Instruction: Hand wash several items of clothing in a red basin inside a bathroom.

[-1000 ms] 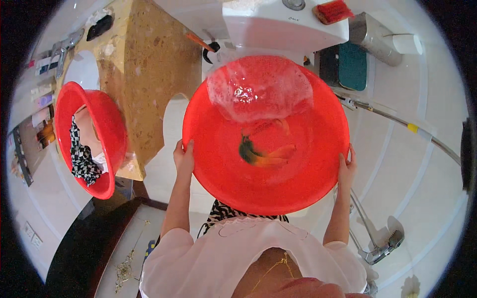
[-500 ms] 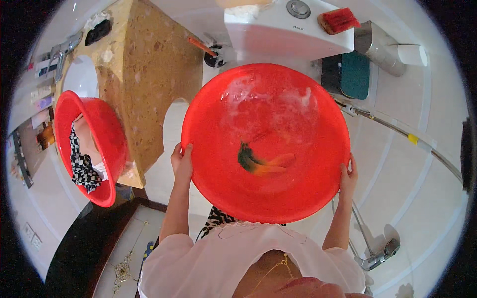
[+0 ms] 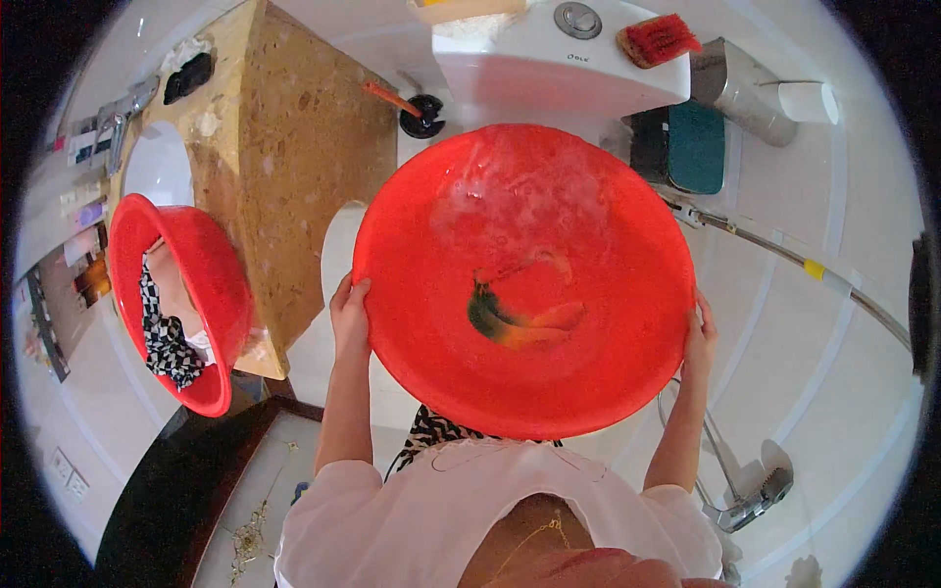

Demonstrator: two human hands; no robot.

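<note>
Looks a stiff, slippery red basin (image 3: 539, 407), best gripped at opposite rims, as by curled left hand (image 3: 349, 312) and curled right hand (image 3: 699, 336).

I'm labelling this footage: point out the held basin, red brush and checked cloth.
Held basin (image 3: 526, 394), head view: inner wall, person's side.
Red brush (image 3: 663, 39), head view: its bristles.
Checked cloth (image 3: 171, 347), head view: its bunched folds.

- Basin (image 3: 608, 367): large, round, glossy red; middle of view, nudged toward 3 o'clock.
- Pose: open mouth up, facing camera; held by rim near 9 and between 3 and 4 o'clock.
- Contents: clear liquid (image 3: 524, 211), whitish streaks toward 12.
- Floor: green-to-orange motif (image 3: 495, 318), just off centre toward 7; exact figure blurred.
</note>
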